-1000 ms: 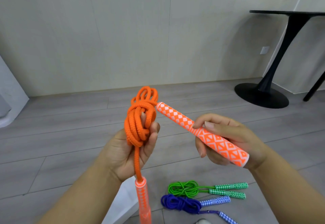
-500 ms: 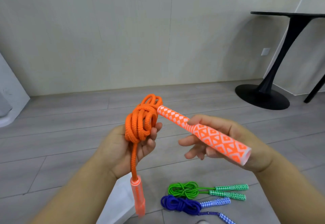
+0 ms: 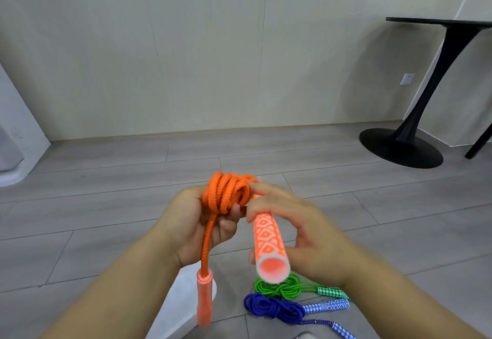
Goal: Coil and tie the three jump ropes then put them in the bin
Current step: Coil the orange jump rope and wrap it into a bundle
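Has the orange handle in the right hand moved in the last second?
Yes. The orange handle swung left and toward the camera; its open end now overlaps the green rope.

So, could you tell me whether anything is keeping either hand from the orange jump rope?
Nothing visible does: the left hand grips the coil of the orange jump rope, and the right hand holds one handle.

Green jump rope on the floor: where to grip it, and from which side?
Grip the green jump rope at its tied coil, coming down from above. The coil lies flat on the floor as one compact bunch, so its handles, pointing right, should follow when lifted. The blue jump rope lies close on the near side, so a low approach from there would likely snag it.
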Motion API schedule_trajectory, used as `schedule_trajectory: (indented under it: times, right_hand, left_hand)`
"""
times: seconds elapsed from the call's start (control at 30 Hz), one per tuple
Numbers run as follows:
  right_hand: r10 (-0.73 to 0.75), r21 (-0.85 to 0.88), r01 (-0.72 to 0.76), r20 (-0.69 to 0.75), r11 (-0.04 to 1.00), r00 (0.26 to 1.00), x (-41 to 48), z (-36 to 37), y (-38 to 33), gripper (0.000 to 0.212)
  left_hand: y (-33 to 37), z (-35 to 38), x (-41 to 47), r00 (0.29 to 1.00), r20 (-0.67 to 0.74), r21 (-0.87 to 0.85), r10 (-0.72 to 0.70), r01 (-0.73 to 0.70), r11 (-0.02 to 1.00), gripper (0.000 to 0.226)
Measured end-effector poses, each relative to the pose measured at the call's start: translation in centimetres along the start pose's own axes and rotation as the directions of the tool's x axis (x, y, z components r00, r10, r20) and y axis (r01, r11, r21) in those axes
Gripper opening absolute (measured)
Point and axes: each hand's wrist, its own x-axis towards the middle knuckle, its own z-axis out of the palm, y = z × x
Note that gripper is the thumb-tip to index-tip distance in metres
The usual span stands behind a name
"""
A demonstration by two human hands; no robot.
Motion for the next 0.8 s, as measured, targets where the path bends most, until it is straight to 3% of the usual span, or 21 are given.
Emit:
schedule_trajectory:
  times: [0.13, 0.3, 0.37, 0.5, 0.6, 0.7, 0.8]
  right_hand:
    - [0.048, 0.010, -0.048, -0.056, 0.999, 0.997, 0.0, 0.5, 0.9, 0.039]
    - [0.099, -0.025, -0.103, -0.124, 0.994, 0.987, 0.0, 1.0, 1.3, 0.056]
    - [0.129, -0.022, -0.134, -0.134, 0.991, 0.982, 0.2, 0.9, 1.2, 0.058]
    - [0.203, 0.034, -0.201, -0.130, 0.979, 0.970, 0.5, 0.8, 0.6, 0.062]
    - [0.194, 0.071, -0.186, -0.131, 0.980, 0.972, 0.7, 0.9, 0.2, 0.051]
    - [0.196, 0.135, -0.178, -0.135, 0.975, 0.971, 0.8, 0.9, 0.0, 0.042]
    - [0.215, 0.129, -0.196, -0.152, 0.972, 0.965, 0.7, 0.7, 0.1, 0.046]
  left_hand:
    - [0.6, -0.4, -0.5, 0.992, -0.004, 0.144, 0.125, -0.123, 0.982, 0.031]
    - [0.7, -0.6, -0.7, 0.962, 0.043, 0.354, 0.270, -0.268, 0.896, 0.047]
    - [0.5, -0.8, -0.7, 0.929, 0.080, 0.458, 0.361, -0.355, 0.815, 0.051]
    - [-0.3, -0.6, -0.7, 0.828, 0.091, 0.689, 0.553, -0.453, 0.565, 0.022]
    - [-0.3, -0.3, -0.4, 0.753, 0.071, 0.733, 0.654, -0.484, 0.477, 0.010]
    - [-0.2, -0.1, -0.3, 0.724, 0.076, 0.745, 0.686, -0.498, 0.443, 0.011]
    - [0.0, -0.2, -0.1, 0.710, 0.097, 0.738, 0.698, -0.522, 0.428, 0.006]
